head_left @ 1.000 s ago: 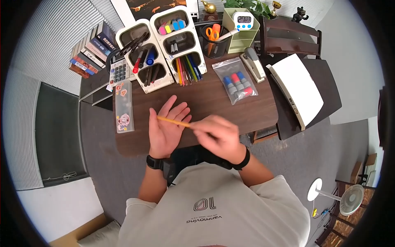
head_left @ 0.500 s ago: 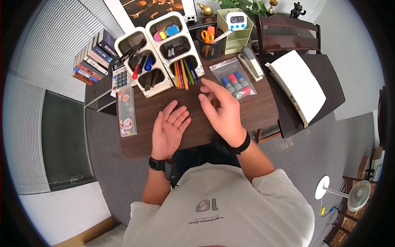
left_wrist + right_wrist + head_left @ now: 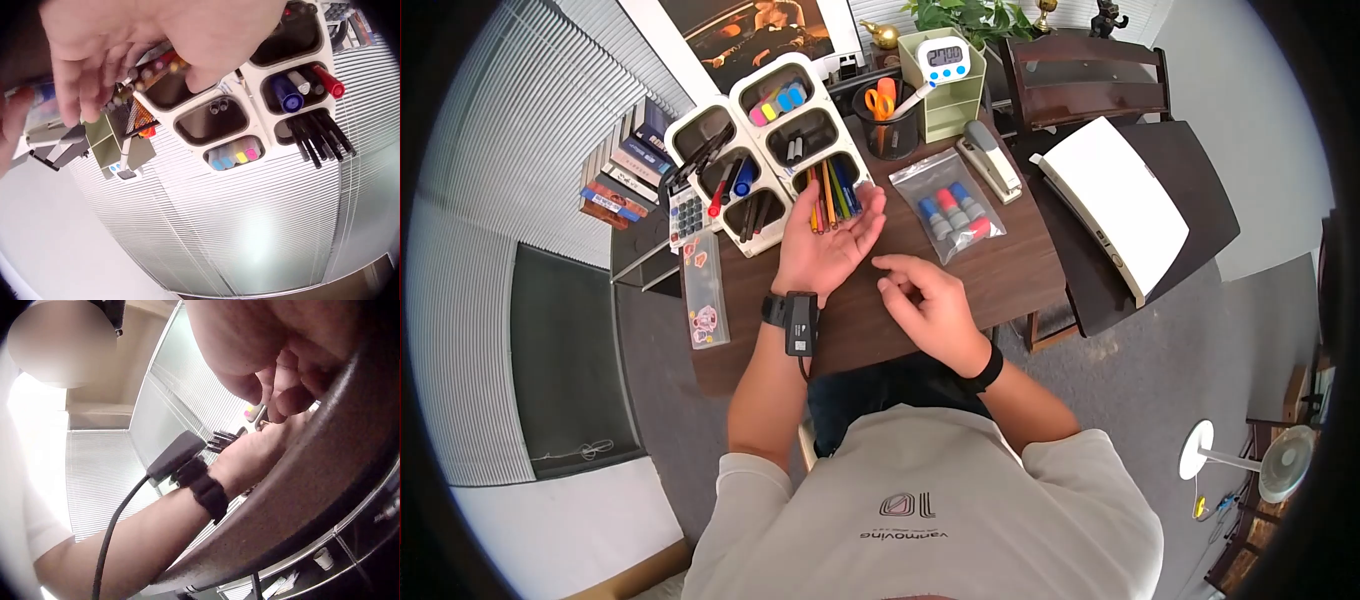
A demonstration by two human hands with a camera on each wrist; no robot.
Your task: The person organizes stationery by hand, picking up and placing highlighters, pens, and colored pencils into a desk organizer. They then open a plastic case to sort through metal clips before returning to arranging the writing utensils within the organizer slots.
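Note:
Colored pencils stick out of the front right compartment of a white organizer. My left hand lies palm up at their near ends, thumb on one side and relaxed fingers on the other. The left wrist view shows the pencil ends between thumb and fingers of that hand; contact cannot be told. Right of it, my right hand hovers over the table's front part, its fingers loosely bent and holding nothing. In the right wrist view, the right hand hangs close to the left forearm.
Right of the organizer are a mesh pen cup, a green shelf with a timer, a stapler and a clear bag of small bottles. A clear case lies at the table's left edge, books behind it.
The yellow-orange pencil held over my left palm a second ago is out of my right hand. My left hand has moved forward to the pencils; my right hand has drawn back toward me.

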